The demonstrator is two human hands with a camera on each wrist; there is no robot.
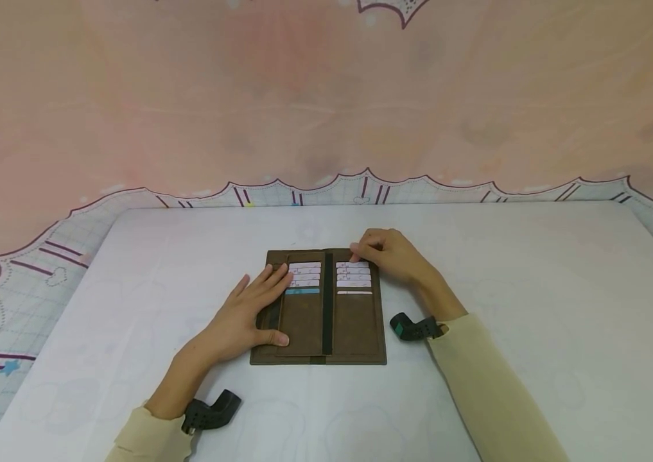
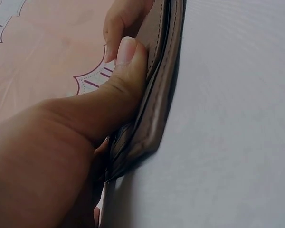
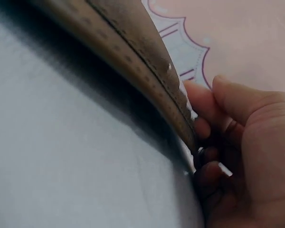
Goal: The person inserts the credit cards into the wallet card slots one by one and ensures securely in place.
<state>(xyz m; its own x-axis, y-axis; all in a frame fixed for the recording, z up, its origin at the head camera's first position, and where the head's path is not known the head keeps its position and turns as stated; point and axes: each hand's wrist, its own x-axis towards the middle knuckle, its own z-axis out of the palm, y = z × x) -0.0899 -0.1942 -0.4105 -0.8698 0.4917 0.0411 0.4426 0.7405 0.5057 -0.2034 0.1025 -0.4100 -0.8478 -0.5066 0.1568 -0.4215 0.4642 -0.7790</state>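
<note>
A brown leather wallet (image 1: 355, 327) lies spread open on the white tabletop, a dark strip down its middle. Pale cards with dark markings stand stepped in the slots of both halves; the left column (image 1: 305, 274) has a blue edge (image 1: 302, 291) below it. My left hand (image 1: 251, 311) rests spread over the wallet's left side, thumb (image 2: 126, 71) on its lower part, fingers by the cards. At the top of the right column, my right hand (image 1: 386, 253) pinches with curled fingers at the uppermost card (image 1: 361, 264). Its thumb and forefinger (image 3: 204, 102) meet at the wallet's edge.
The white tabletop (image 1: 534, 276) extends around the wallet on all sides. Behind it hangs a pinkish-orange patterned cloth (image 1: 303, 96) with a scalloped border. A black wrist camera (image 1: 210, 410) sits on the left wrist and another black camera (image 1: 413, 327) on the right.
</note>
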